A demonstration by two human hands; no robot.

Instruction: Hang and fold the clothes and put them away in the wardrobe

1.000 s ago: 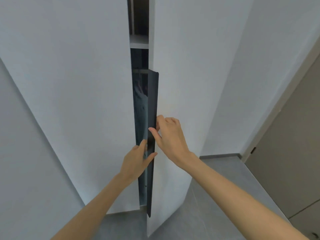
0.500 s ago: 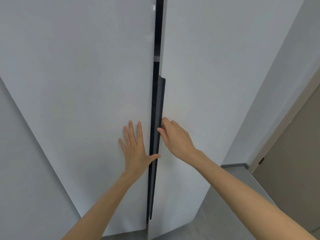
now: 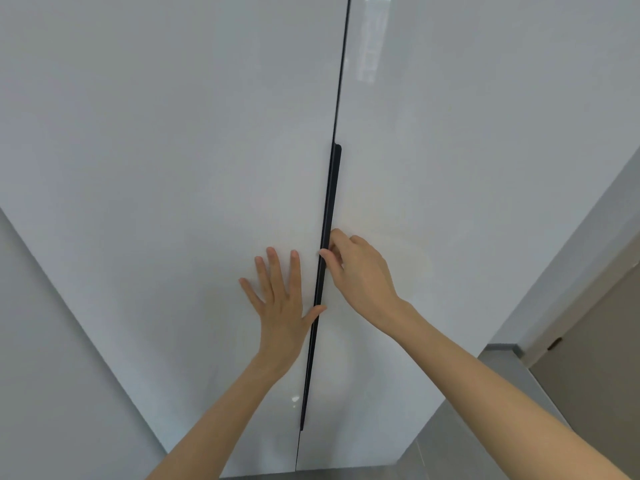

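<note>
Left hand (image 3: 281,301): flat against the left door (image 3: 156,168), fingers straight and spread, thumb tip touching the handle (image 3: 329,202). Right hand (image 3: 362,271): fingers curled, thumb and fingers pinching the handle's edge just above the left hand. The handle is a long black strip running up the seam. The wardrobe (image 3: 485,116) stands directly ahead, its white doors meeting at a thin dark line. Grey floor (image 3: 450,452) lies lower right, with a brown panel (image 3: 595,375) beyond.

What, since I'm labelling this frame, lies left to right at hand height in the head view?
left wardrobe door → left hand → black handle → right hand → right wardrobe door → brown door
</note>
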